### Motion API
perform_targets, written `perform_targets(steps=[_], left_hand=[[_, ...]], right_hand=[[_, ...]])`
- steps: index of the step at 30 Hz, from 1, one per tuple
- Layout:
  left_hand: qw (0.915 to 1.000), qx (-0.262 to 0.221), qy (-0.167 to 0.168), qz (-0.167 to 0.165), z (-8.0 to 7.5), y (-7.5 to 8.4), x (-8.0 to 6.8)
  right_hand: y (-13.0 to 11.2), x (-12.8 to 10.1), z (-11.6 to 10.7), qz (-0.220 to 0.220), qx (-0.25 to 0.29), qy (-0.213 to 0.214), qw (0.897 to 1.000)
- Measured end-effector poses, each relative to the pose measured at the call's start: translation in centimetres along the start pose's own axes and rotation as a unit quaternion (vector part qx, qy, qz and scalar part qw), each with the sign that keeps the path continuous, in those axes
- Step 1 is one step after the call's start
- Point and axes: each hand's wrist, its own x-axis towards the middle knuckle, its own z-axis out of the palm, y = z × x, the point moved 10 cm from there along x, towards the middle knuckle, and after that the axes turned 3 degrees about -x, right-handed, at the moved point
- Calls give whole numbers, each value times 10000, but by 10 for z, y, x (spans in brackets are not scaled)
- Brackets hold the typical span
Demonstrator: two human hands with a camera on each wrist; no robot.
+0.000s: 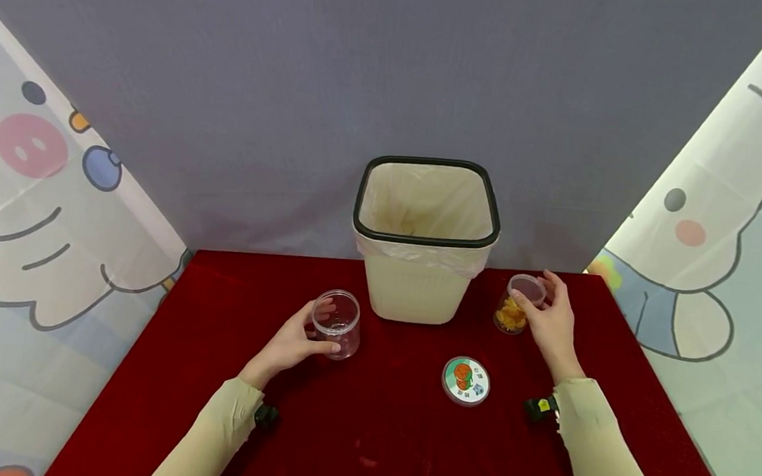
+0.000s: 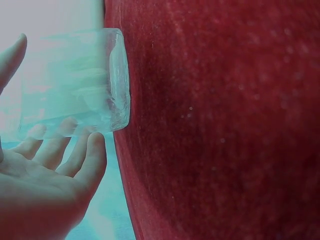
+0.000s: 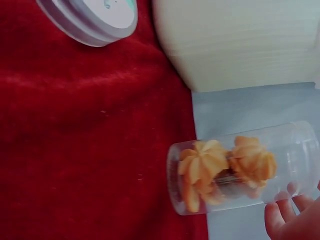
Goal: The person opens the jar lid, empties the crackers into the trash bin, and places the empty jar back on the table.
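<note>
- On the red cloth, left of the bin, stands an upright clear jar with the left hand around it.
- The head view shows the left thumb crossing the near side of this jar, with fingers visible beyond its mouth.
- The left wrist view shows what the head view hides: the jar's base against the cloth, and the left fingers spread wide, lightly bent, their tips at its side. The thumb stands well apart from them; I cannot tell whether it touches the plastic.
- Right of the bin, near the far edge of the cloth, stands the cookie jar, open at the top.
- From the head, its contents read only as orange lumps; the right wrist view shows ridged, swirled cookies in its lower part.
- The right hand is at the upper part of this jar. The head view shows the thumb across the rim and fingers raised behind; the right wrist view shows several fingertips at its side. How firmly they hold, I cannot tell.
- Between the right forearm and the bin's front lies a round lid; the head view shows its orange fruit print, the right wrist view its thick edge.
- Only the head view shows the bin's black rim and liner.
</note>
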Motion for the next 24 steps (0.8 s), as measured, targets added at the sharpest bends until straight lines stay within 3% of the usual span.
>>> perform_targets(steps=[6, 24], left_hand=[[9999, 61, 64, 91, 0, -19, 7], [9995, 69, 226, 186, -3, -21, 3]], right_hand=[[16, -2, 6, 355, 269, -103, 9990], [51, -5, 27, 694, 240, -363, 9966]])
